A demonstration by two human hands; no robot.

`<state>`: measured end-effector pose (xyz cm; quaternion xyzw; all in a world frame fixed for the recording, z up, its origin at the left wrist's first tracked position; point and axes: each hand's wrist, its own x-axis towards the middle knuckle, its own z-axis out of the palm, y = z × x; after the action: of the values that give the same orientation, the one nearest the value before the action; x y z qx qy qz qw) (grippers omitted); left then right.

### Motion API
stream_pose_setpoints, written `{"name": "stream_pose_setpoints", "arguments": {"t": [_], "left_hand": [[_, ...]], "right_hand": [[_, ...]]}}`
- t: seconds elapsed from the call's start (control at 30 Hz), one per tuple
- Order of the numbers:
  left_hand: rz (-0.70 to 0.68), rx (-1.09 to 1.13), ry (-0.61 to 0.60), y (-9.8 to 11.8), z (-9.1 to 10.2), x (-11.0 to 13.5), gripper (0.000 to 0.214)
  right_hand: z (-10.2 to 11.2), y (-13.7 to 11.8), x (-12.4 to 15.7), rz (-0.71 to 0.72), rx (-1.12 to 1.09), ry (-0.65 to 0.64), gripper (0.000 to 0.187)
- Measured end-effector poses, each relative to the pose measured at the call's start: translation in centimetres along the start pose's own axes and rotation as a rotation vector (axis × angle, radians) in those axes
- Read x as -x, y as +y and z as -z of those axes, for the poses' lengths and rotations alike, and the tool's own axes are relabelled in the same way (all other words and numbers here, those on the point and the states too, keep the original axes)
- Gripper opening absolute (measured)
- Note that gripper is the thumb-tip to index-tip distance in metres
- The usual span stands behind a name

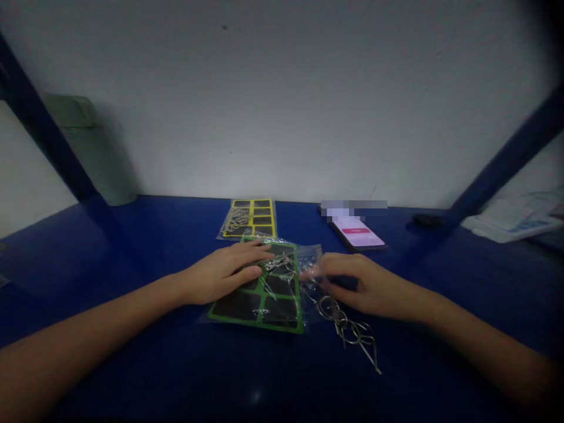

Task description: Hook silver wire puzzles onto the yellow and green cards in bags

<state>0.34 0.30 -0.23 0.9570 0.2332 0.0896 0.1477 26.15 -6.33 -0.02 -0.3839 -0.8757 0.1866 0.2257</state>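
1. Head view, nearest first: the left hand [222,273] lies flat and palm down, its fingers close together, on the green-framed card [255,308] in its clear plastic sleeve [311,252]. It holds the card's left part against the blue table [88,264]. A light, open press like this suits a slippery sleeve, since it can steady the card without bending it.
2. The right hand [365,285] is curled, with thumb and fingers drawn toward each other at the sleeve's right edge. The fingertips [308,273] are blurred, so I cannot tell whether they pinch plastic, wire or nothing. A pinch close to the edge would give the surest hold.
3. Below that hand, a chain of wire rings [341,320] trails over the table beside the sleeve, ending in a long pointed loop [372,352]. Its upper end passes under the hand.
4. Between the hands, a small wire piece [277,262] sits over the green card; whether it lies inside the sleeve is hard to tell.
5. Farther on, a yellow-framed card [249,218] holds more wire pieces in its own sleeve, and a phone [356,232] shows a pink screen.
6. At the back stand a green bottle [92,153] and a white wall [282,100], with papers [511,223] at the right.
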Motion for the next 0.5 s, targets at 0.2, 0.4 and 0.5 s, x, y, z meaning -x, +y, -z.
{"name": "stream_pose_setpoints", "arguments": {"t": [0.2,0.4,0.5], "left_hand": [[0.008,-0.012,0.016,0.0,-0.2,-0.1,0.035],[0.023,-0.029,0.011,-0.1,-0.3,-0.1,0.037],[0.021,-0.032,0.011,-0.2,-0.4,0.0,0.037]], "right_hand": [[0.7,1.0,0.5,-0.012,0.078,-0.073,0.039],[1.2,1.6,1.0,-0.024,0.169,0.007,0.035],[1.3,1.1,1.0,0.012,0.076,-0.065,0.034]]}}
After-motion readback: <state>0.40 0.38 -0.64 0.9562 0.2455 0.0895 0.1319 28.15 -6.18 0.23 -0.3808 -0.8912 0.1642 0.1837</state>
